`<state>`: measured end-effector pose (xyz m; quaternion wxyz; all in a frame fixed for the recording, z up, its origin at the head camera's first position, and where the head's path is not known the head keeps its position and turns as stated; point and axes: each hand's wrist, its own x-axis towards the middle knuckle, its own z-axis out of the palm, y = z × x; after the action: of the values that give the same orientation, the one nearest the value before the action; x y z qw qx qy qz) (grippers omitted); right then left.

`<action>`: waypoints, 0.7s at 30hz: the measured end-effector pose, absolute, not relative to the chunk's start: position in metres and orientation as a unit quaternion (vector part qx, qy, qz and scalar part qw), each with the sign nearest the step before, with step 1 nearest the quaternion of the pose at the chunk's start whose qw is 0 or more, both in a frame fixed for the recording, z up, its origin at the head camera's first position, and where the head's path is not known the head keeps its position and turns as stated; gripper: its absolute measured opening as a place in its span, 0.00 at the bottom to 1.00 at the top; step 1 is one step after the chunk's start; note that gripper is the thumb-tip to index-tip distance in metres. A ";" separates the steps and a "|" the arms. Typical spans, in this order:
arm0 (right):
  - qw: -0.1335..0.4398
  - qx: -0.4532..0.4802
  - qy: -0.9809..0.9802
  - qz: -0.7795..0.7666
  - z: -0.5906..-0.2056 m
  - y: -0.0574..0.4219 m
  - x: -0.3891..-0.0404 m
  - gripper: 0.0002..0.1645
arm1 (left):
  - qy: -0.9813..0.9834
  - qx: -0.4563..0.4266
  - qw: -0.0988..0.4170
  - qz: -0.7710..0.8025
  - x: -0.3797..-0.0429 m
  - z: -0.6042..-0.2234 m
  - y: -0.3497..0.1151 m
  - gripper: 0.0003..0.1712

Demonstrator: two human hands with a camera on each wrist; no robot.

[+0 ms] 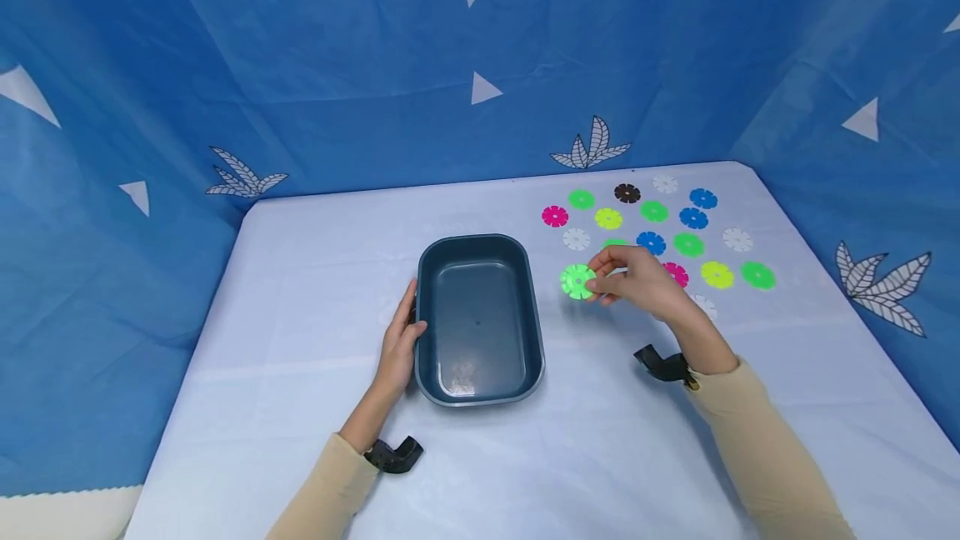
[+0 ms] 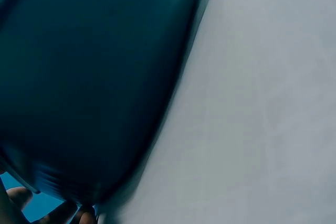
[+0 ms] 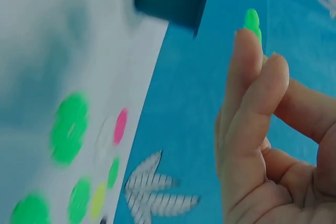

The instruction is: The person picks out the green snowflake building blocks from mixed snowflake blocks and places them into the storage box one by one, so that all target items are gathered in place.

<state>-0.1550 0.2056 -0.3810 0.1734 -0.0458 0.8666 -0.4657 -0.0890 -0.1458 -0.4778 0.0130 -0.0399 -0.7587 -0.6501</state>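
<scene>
A dark blue-grey plastic basin [image 1: 480,315] stands on the white cloth in the middle of the head view. My left hand [image 1: 395,348] grips its left side, with the thumb over the rim and the fingers along the outer wall. In the left wrist view the basin's outer side [image 2: 94,77] fills much of the picture, and some fingertips [image 2: 58,214] touch it. Right of the basin, my right hand [image 1: 637,277] pinches a green notched plastic disc [image 1: 576,282] above the cloth. In the right wrist view only the disc's edge [image 3: 253,20] shows beyond the fingers.
Several flat notched discs lie spread at the back right, among them a pink one [image 1: 555,217], a brown one [image 1: 627,193] and a yellow one [image 1: 717,275]. Some are partly hidden under my right hand. A blue curtain [image 1: 360,65] hangs behind the table.
</scene>
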 end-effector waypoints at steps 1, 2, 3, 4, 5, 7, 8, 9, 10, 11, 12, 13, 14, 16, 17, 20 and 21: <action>0.175 -0.050 0.863 -0.471 -0.380 0.198 -0.159 0.17 | -0.759 -0.040 0.014 -0.650 -0.089 -0.478 -0.146 0.37; 0.176 -0.055 0.860 -0.476 -0.379 0.190 -0.162 0.17 | -0.759 -0.040 0.014 -0.649 -0.089 -0.478 -0.146 0.37; 0.176 -0.061 0.857 -0.480 -0.378 0.183 -0.166 0.17 | -0.760 -0.040 0.014 -0.649 -0.089 -0.478 -0.146 0.37; 0.178 -0.068 0.854 -0.485 -0.377 0.176 -0.169 0.17 | -0.760 -0.040 0.015 -0.648 -0.089 -0.478 -0.145 0.37; 0.181 -0.073 0.849 -0.490 -0.376 0.169 -0.172 0.17 | -0.760 -0.041 0.015 -0.648 -0.089 -0.477 -0.145 0.37; 0.189 -0.083 0.841 -0.500 -0.374 0.156 -0.178 0.16 | -0.761 -0.043 0.016 -0.647 -0.089 -0.477 -0.145 0.37; 0.194 -0.086 0.837 -0.504 -0.373 0.150 -0.182 0.15 | -0.761 -0.043 0.016 -0.647 -0.089 -0.477 -0.145 0.37; 0.200 -0.089 0.832 -0.509 -0.373 0.144 -0.185 0.15 | -0.761 -0.043 0.016 -0.647 -0.088 -0.476 -0.145 0.37; 0.207 -0.090 0.827 -0.514 -0.372 0.138 -0.188 0.15 | -0.761 -0.043 0.017 -0.647 -0.088 -0.476 -0.146 0.37; 0.215 -0.091 0.822 -0.520 -0.371 0.132 -0.190 0.15 | -0.761 -0.043 0.017 -0.648 -0.088 -0.477 -0.146 0.37; 0.221 -0.091 0.819 -0.522 -0.371 0.127 -0.193 0.15 | -0.761 -0.042 0.017 -0.647 -0.088 -0.476 -0.146 0.37; 0.226 -0.093 0.816 -0.524 -0.372 0.121 -0.195 0.15 | -0.761 -0.041 0.017 -0.647 -0.088 -0.476 -0.146 0.37; 0.232 -0.095 0.813 -0.526 -0.372 0.115 -0.197 0.15 | -0.762 -0.041 0.017 -0.646 -0.088 -0.476 -0.146 0.37; 0.241 -0.102 0.811 -0.524 -0.374 0.105 -0.200 0.15 | -0.763 -0.040 0.017 -0.645 -0.088 -0.476 -0.146 0.37; 0.245 -0.105 0.810 -0.522 -0.375 0.100 -0.202 0.15 | -0.763 -0.040 0.017 -0.645 -0.088 -0.475 -0.145 0.37; 0.259 -0.117 0.807 -0.518 -0.379 0.087 -0.206 0.14 | -0.761 -0.039 0.016 -0.647 -0.088 -0.474 -0.145 0.37; 0.263 -0.121 0.806 -0.516 -0.382 0.084 -0.207 0.13 | -0.761 -0.038 0.016 -0.647 -0.088 -0.474 -0.145 0.37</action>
<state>-0.2067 0.0836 -0.3816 0.2632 -0.1210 0.8061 -0.5161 -0.0877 -0.1448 -0.4744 0.0156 -0.0384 -0.7610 -0.6475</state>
